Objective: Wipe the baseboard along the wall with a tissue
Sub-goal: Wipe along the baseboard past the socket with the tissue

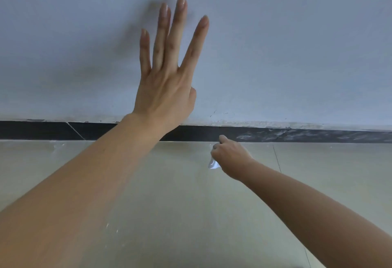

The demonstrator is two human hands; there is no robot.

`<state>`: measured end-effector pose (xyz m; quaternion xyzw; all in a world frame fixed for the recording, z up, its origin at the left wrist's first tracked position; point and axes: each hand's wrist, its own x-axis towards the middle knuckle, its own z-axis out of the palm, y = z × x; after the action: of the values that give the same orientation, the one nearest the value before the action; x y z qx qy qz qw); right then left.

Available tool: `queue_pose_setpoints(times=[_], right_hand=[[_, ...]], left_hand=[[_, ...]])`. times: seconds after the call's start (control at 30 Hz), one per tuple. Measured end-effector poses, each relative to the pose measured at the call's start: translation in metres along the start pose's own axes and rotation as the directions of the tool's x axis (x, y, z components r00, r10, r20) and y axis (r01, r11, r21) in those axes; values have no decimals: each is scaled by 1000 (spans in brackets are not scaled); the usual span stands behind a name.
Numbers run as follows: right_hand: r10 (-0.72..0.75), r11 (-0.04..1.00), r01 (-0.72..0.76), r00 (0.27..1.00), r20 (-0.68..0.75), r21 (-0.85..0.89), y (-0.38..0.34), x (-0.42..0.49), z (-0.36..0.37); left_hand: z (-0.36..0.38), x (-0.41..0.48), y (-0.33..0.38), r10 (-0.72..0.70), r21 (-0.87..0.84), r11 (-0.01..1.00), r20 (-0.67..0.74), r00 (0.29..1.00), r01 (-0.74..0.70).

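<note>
Our right hand [230, 154] clutches a crumpled white tissue [212, 164] at the black baseboard strip [199, 133]; above it, our left hand [167, 77] (fingers spread) rests flat, holding nothing.

A pale, glossy tiled floor [180, 193] fills the lower half of the frame, with small white specks [111, 227] scattered at lower left.

The baseboard [201, 133] is a black strip along the foot of the pale wall, dark at left, smeared whitish-grey at right. I hold the crumpled white tissue [212, 164] bunched against its lower edge, mostly hidden
</note>
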<state>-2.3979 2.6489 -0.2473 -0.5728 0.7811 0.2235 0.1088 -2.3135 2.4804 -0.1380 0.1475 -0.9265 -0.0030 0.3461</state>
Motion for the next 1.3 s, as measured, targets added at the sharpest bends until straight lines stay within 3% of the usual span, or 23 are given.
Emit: queue_pose_setpoints(times=[0.17,0.33,0.57,0.77,0.87,1.0,1.1,1.2,1.3], right_hand=[[-212,977,212,976,-50,-9,-15,-1,1],[-248,962,230,962,-117,-147,18,3,19],[-323,868,245,939,-116,-432,79,16,47],[-156,929,163,987,48,-333,145,-31,92],[-210,921,219,976,62,-323,137,-38,92],[-435,868,376,891,-130,-325,88,-12,76],[-438,858,345,879,-191,-380,88,4,51],[-373,849,319,927,-51,-421,112,3,58],[-252,911,241,968,10,-333,132,-13,79]], left_hand=[[13,18,30,195,42,980,40,980,-196],[26,29,52,230,108,966,44,972,-233],[48,24,75,115,261,958,40,993,-121],[59,27,93,-1,343,939,66,998,-21],[66,32,106,-67,361,931,51,996,44],[79,37,119,-191,389,905,2,982,175],[82,35,123,-210,365,909,-10,978,199],[81,34,125,-236,328,916,-27,971,231],[81,33,124,-243,306,922,-21,970,238]])
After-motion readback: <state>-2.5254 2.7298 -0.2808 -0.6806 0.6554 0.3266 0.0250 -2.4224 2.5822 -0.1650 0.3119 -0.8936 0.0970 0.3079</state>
